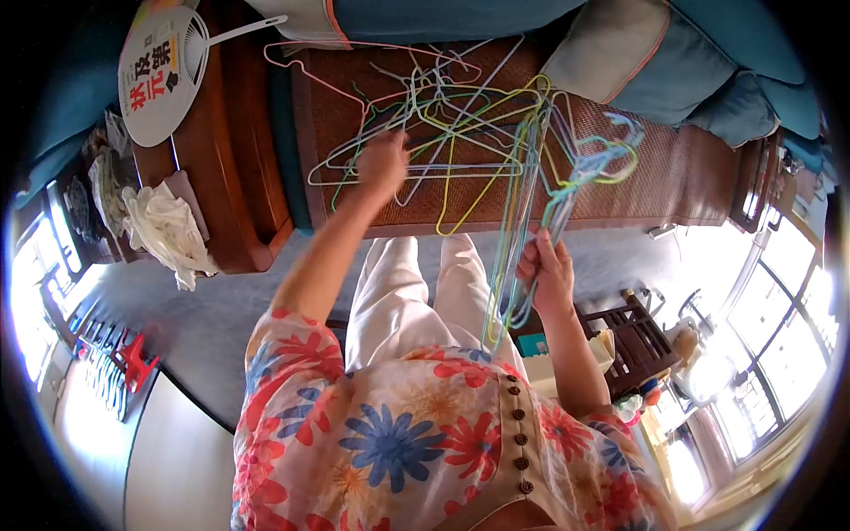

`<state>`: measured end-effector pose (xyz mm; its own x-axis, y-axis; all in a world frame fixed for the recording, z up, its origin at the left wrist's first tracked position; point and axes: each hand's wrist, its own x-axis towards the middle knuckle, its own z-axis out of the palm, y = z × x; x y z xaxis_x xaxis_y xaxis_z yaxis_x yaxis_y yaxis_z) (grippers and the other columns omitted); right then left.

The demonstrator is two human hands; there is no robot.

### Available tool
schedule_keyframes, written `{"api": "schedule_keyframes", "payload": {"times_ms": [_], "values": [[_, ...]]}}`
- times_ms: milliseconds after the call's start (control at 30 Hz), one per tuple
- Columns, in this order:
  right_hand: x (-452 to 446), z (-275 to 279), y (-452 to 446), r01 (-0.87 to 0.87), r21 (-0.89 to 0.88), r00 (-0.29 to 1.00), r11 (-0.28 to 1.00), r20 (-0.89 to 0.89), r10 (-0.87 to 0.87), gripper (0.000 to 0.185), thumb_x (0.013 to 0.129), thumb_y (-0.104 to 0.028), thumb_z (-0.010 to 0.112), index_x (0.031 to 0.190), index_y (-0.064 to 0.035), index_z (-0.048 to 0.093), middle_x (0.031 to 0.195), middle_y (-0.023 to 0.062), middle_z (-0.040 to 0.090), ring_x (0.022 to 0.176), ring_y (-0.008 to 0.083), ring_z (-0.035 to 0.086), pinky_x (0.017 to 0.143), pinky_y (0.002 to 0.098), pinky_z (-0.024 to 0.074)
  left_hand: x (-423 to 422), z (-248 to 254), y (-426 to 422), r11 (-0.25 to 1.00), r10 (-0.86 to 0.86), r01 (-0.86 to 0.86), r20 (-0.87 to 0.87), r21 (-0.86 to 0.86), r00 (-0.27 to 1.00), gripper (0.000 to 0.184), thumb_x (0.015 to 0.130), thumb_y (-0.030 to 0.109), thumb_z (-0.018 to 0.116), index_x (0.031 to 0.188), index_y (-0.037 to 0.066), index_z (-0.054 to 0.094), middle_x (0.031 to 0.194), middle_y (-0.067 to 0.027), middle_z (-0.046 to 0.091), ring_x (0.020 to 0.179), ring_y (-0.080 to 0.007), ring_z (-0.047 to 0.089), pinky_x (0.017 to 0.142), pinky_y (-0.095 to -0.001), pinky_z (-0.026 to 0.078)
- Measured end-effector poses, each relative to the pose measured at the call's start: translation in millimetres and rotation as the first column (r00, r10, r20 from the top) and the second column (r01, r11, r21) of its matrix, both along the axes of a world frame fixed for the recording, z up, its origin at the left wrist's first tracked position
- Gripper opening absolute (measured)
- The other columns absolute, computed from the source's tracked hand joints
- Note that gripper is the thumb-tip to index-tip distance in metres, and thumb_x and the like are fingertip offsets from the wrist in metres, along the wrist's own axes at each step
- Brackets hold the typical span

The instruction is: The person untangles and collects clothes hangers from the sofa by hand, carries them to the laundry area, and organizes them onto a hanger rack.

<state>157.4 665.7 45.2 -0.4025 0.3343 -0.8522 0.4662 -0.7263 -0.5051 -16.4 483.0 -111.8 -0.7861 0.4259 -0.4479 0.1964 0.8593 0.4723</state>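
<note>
My right hand [551,273] is closed around a bundle of thin clothes hangers [522,212] in blue, green and yellow, held upright above the floor. Their hooks crowd together at the upper right. My left hand [382,164], slightly blurred, has its fingers curled at a pale clothes hanger [469,171] at the left of a loose pile. That pile holds several tangled hangers, among them a pink hanger [332,87] and a yellow hanger [444,199]. Parts of the pale hanger are hidden behind my left hand.
The pile lies on a brown woven seat mat [673,181] on a sofa with blue and grey cushions [611,44]. To the left is a wooden armrest [235,159] with a printed hand fan [164,75] and crumpled white cloth [164,226]. A dark wooden stool [629,341] stands at right.
</note>
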Motion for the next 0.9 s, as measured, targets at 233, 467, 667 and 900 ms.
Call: {"api": "schedule_keyframes", "payload": {"times_ms": [233, 467, 667, 900], "values": [[22.6, 39.8, 0.4, 0.058, -0.244, 0.986, 0.968, -0.139, -0.094, 0.017, 0.090, -0.025, 0.047, 0.084, -0.0083, 0.047, 0.055, -0.0041, 0.035, 0.041, 0.0055, 0.032, 0.038, 0.0206, 0.0271, -43.1, -59.6, -8.2, 0.954, -0.096, 0.094, 0.006, -0.284, 0.995, 0.015, 0.080, 0.011, 0.047, 0.090, 0.006, 0.057, 0.090, -0.0141, 0.058, 0.088, -0.0306, 0.055, 0.071, -0.0417, 0.048], [35.9, 43.2, -6.1, 0.042, -0.282, 0.995, 0.959, -0.078, -0.066, 0.024, 0.091, -0.028, 0.042, 0.075, -0.0094, 0.041, 0.056, -0.0041, 0.034, 0.040, 0.0053, 0.028, 0.039, 0.0207, 0.0273, -23.7, 0.1, -25.9, 0.986, -0.166, 0.166, 0.005, -0.011, 0.986, 0.015, 0.078, 0.018, 0.052, 0.069, 0.009, 0.059, 0.063, -0.0118, 0.058, 0.066, -0.0283, 0.057, 0.056, -0.0406, 0.046], [24.9, 51.3, 1.1, 0.141, -0.066, 0.989, 0.988, -0.030, -0.143, 0.018, 0.090, -0.025, 0.046, 0.088, -0.0079, 0.051, 0.056, -0.0054, 0.035, 0.041, 0.0041, 0.030, 0.039, 0.0199, 0.0271, 31.5, 90.5, -13.4, 0.935, 0.049, -0.270, 0.667, 0.232, 0.743, 0.025, 0.085, 0.028, 0.049, 0.078, 0.004, 0.055, 0.058, -0.0072, 0.055, 0.047, -0.0179, 0.054, 0.046, -0.0329, 0.043], [40.4, 10.3, -4.4, 0.183, -0.016, 0.982, 0.983, -0.036, -0.183, 0.016, 0.087, -0.020, 0.052, 0.097, -0.0083, 0.056, 0.079, 0.0025, 0.059, 0.062, 0.0109, 0.055, 0.053, 0.0228, 0.0467, 129.4, 125.0, 73.1, 0.668, -0.407, 0.156, 0.183, 0.727, 0.895, 0.029, 0.086, 0.022, 0.046, 0.105, -0.001, 0.046, 0.063, -0.0129, 0.056, 0.055, -0.0289, 0.058, 0.052, -0.0371, 0.046]]}}
